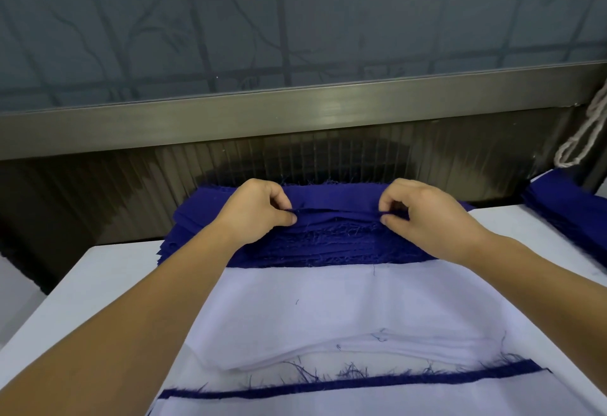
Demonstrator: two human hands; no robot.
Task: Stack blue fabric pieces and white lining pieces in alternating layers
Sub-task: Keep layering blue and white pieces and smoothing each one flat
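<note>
1. Layers in the blue fabric stack (328,244) blur together at the frayed near edge, so there's no counting the pieces (too many, too alike).
2. Both forearms run off the bottom corners, cutting off the elbows and everything above.
3. Two hands are up: the left hand (259,211) pinches the top blue piece (331,198) between thumb and curled fingers, and the right hand (423,215) pinches the same piece further along its near edge.
4. Between the two hands the top piece is lifted into a shallow ridge; what lies beneath that ridge is in shadow.
5. Nearer the person than both hands, the white lining piece (328,307) lies flat, its far edge butting against the blue stack.
6. Under that lining, one narrow blue fabric strip (354,382) peeks out with loose threads, and more white shows below it; how many layers sit in this near pile cannot be told.
7. Out past the right hand, a second blue pile (571,208) is cut off by the frame edge.
8. Everything rests on the white table (98,284), with a looped cord (581,139) hanging above that second pile.
</note>
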